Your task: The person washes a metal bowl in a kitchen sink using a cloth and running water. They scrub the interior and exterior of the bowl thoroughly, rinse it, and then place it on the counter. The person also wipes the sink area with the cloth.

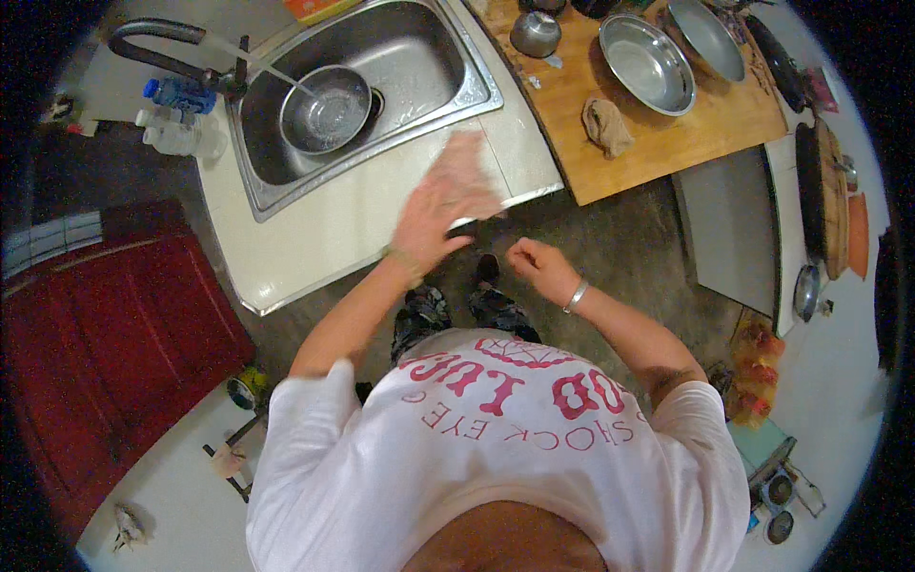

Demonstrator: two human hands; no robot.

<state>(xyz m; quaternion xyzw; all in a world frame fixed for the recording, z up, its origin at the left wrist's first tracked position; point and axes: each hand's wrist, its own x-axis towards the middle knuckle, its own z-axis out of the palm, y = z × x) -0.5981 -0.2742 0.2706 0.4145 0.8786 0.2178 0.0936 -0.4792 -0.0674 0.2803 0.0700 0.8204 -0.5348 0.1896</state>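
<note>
My left hand (427, 218) reaches over the front edge of the white counter (343, 207), its thumb held apart. A pinkish motion blur spreads from its fingers; I cannot tell whether this is a cloth or the moving fingers. My right hand (543, 264) is curled into a loose fist in front of my body, with nothing visible in it. Ahead, water runs from a dark curved faucet (157, 32) into a round metal bowl (325, 111). That bowl stands in the stainless steel sink (407, 53), toward its left end.
On the wooden board (593, 179) at the right are a crumpled brown cloth (606, 129), a shiny metal basin (647, 64), another metal bowl (704, 39) and a small metal pot (536, 34). Plastic bottles (182, 132) stand left of the sink. A dark red panel (121, 343) lies farther left.
</note>
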